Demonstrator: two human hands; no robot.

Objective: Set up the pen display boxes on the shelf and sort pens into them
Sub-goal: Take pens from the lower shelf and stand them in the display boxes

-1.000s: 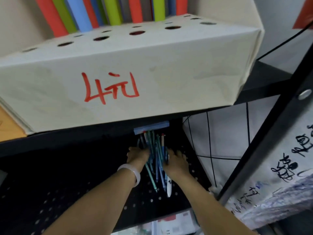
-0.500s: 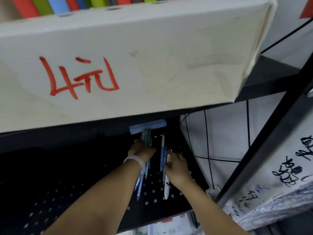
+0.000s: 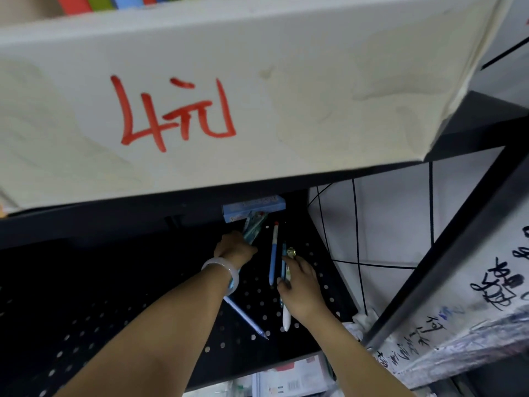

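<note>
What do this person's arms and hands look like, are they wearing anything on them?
Both forearms are bare, with no sleeves and no gloves in view. The left hand has a smooth, pale, milky-white bangle round its wrist. The right hand shows no band or watch at the wrist; whether it bears a ring is too unclear to tell.

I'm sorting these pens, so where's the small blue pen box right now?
In the head view, the blue pen box sits at the back of the black perforated shelf, just beyond the left hand and its bundle of pens.
</note>
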